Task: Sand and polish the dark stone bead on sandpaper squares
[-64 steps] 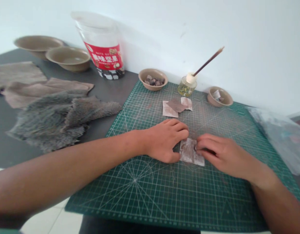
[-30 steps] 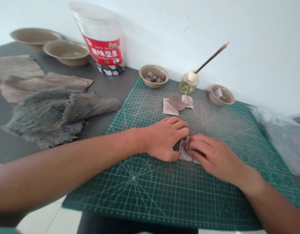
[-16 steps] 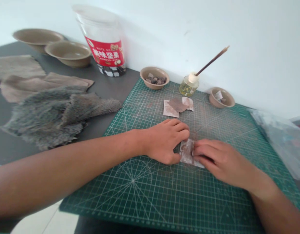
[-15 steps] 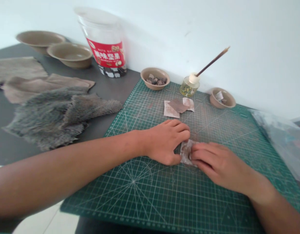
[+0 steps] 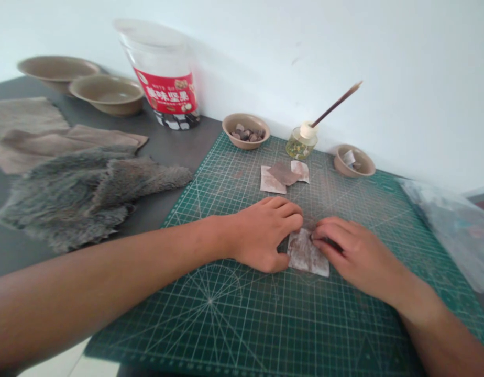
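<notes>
A worn, brown-smudged square of sandpaper (image 5: 307,255) lies flat on the green cutting mat (image 5: 242,324). My left hand (image 5: 265,233) presses on the sheet's left side, thumb at the lower edge and curled fingers at the upper corner. At the sheet's upper right, my right hand (image 5: 348,251) is closed in a pinch. A small dark piece, like a stone, shows at its fingertips against the sandpaper; the fingers hide most of it. Beyond my hands lie more sandpaper pieces (image 5: 283,174), partly overlapping.
Along the wall stand a bowl of small stones (image 5: 245,131), a glass jar with a brush (image 5: 301,141) and another small bowl (image 5: 354,159). At left are a clear plastic tub (image 5: 159,73), two bowls (image 5: 106,94) and grey cloths (image 5: 73,193). A plastic bag (image 5: 450,225) lies at right.
My right hand has slid slightly up and away across the sandpaper, uncovering its lower right part. My left hand keeps its place on the sheet. The whole view has shifted a little.
</notes>
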Demonstrator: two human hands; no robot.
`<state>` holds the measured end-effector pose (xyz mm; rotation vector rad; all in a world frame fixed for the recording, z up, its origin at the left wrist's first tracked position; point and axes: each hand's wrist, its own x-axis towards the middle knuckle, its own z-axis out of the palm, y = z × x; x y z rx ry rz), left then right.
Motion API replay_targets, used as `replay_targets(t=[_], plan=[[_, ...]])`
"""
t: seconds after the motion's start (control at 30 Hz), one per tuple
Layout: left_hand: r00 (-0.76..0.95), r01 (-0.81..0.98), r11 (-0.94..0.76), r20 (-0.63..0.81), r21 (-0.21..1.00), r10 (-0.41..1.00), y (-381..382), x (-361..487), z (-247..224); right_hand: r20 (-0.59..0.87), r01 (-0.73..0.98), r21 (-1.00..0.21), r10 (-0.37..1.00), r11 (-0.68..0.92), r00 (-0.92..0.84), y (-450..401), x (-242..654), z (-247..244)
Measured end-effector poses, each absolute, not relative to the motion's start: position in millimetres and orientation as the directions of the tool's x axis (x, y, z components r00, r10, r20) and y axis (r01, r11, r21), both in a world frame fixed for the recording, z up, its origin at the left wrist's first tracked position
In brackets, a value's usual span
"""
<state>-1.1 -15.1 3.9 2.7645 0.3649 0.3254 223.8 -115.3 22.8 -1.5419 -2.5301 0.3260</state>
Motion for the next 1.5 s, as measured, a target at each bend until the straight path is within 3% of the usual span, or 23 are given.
replay_targets(t=[0.17, 0.3, 0.43, 0.6, 0.77, 0.87, 0.93, 1.07, 1.2, 1.37, 1.5], plan=[[0.94, 0.196, -0.915, 0.197, 0.352, 0.277, -15, 0, 2, -0.005, 0.774, -0.34, 0.822, 0.534, -0.569, -116, 223, 21], [0.939, 0.208, -0.914, 0.192, 0.349, 0.287, -15, 0, 0, 0.027, 0.852, -0.347, 0.912, 0.392, -0.409, -114, 223, 24], [0.943, 0.192, -0.919, 0.194, 0.345, 0.271, -14, 0, 0, -0.048, 0.752, -0.46, 0.832, 0.472, -0.552, -114, 222, 27], [0.942, 0.211, -0.918, 0.179, 0.336, 0.282, -15, 1, 1, 0.023, 0.859, -0.378, 0.931, 0.345, -0.364, -113, 222, 27], [0.945, 0.19, -0.918, 0.19, 0.349, 0.268, -14, 1, 1, -0.051, 0.731, -0.468, 0.811, 0.496, -0.583, -112, 223, 27], [0.94, 0.205, -0.913, 0.188, 0.352, 0.284, -14, 0, 0, 0.05, 0.807, -0.379, 0.88, 0.454, -0.472, -109, 227, 26], [0.939, 0.223, -0.912, 0.175, 0.345, 0.296, -15, 1, 1, 0.032, 0.835, -0.346, 0.895, 0.428, -0.445, -108, 232, 27], [0.947, 0.201, -0.918, 0.171, 0.342, 0.271, -15, 1, 2, -0.057, 0.735, -0.422, 0.794, 0.53, -0.605, -109, 230, 28], [0.939, 0.215, -0.913, 0.181, 0.347, 0.291, -14, 1, 0, 0.031, 0.817, -0.352, 0.879, 0.456, -0.477, -108, 226, 27], [0.945, 0.192, -0.916, 0.187, 0.351, 0.27, -14, 1, 0, -0.04, 0.727, -0.415, 0.788, 0.547, -0.615, -109, 225, 28], [0.939, 0.215, -0.91, 0.182, 0.354, 0.293, -14, 1, 1, 0.019, 0.812, -0.341, 0.867, 0.474, -0.498, -108, 228, 28]])
